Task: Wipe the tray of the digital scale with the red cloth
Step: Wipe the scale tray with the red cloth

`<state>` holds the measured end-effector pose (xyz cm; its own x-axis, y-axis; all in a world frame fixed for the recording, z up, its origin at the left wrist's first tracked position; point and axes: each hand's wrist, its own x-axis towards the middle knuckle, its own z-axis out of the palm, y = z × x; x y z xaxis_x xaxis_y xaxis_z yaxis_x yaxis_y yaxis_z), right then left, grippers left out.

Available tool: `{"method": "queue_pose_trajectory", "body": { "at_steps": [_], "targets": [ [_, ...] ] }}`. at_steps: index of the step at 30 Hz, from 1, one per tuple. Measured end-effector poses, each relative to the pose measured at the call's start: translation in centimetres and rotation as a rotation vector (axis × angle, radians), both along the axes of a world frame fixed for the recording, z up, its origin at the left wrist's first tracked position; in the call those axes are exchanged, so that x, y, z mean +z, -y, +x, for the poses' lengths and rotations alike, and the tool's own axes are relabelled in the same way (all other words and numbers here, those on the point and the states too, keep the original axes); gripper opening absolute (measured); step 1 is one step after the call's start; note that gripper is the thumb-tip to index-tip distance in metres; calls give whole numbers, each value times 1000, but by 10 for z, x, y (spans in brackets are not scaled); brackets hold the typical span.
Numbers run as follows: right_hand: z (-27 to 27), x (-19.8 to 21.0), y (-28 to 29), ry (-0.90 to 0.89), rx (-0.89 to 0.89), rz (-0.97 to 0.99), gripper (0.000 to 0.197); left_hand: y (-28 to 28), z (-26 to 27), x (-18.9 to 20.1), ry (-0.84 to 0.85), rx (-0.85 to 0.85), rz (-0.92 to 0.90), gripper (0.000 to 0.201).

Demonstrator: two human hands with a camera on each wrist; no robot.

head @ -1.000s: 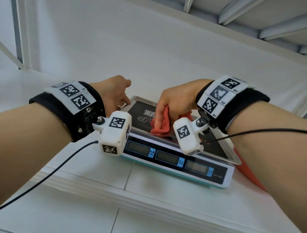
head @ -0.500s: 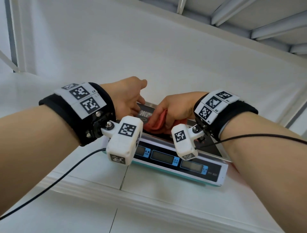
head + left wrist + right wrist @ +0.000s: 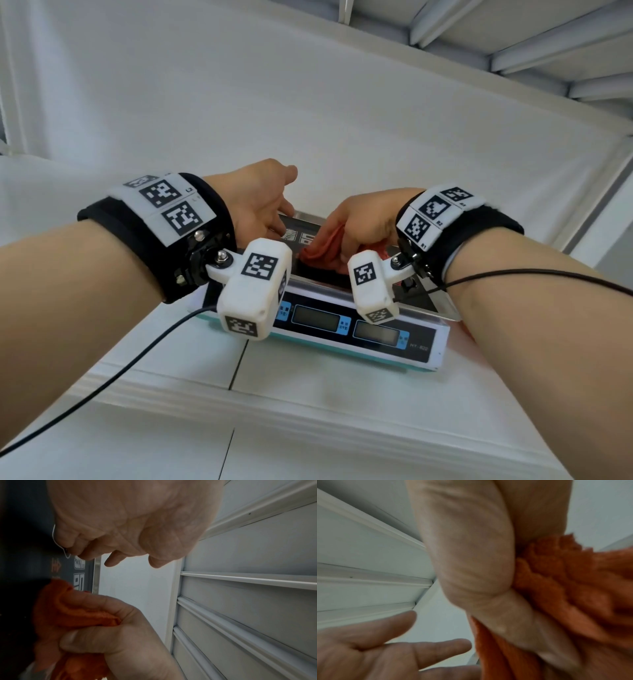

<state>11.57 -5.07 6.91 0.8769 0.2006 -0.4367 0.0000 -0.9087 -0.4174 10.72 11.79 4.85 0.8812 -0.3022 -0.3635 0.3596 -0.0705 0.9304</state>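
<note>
2 hands recorded at 1 scale on a white counter. Risks, as judged: the bunched cloth may skip the tray corners and rim, since only a small wad meets the surface; hard rubbing could slide the scale along the counter, as the left hand looks only lightly placed; a wrist cable could drag over the tray. Right hand: fingers and thumb curled tight round the red cloth, pressing it on the dark tray near its far left part. Left hand: fingers loosely spread, holding nothing, at the tray's far left corner; whether it touches the rim cannot be told.
</note>
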Motion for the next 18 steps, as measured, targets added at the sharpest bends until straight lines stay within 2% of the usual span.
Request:
{"method": "queue_pose_trajectory", "body": {
  "at_steps": [2,3,6,9,12,18],
  "targets": [
    [-11,7,-3,-118,2,115,45,4,0,1,-7,-10,-5,77],
    [-14,9,-2,-118,-4,143,46,5,0,1,-8,-15,-7,77],
    [-2,10,13,22,-95,162,40,9,-1,0,-4,-26,-7,77],
    [10,9,33,121,-185,34,36,10,-1,-1,-3,-38,-9,77],
    [8,3,40,134,-180,-140,34,12,-1,-1,-7,-42,-8,77],
    [-9,1,19,20,-51,-82,36,20,-1,-1,-7,-54,6,78]
  ]
}}
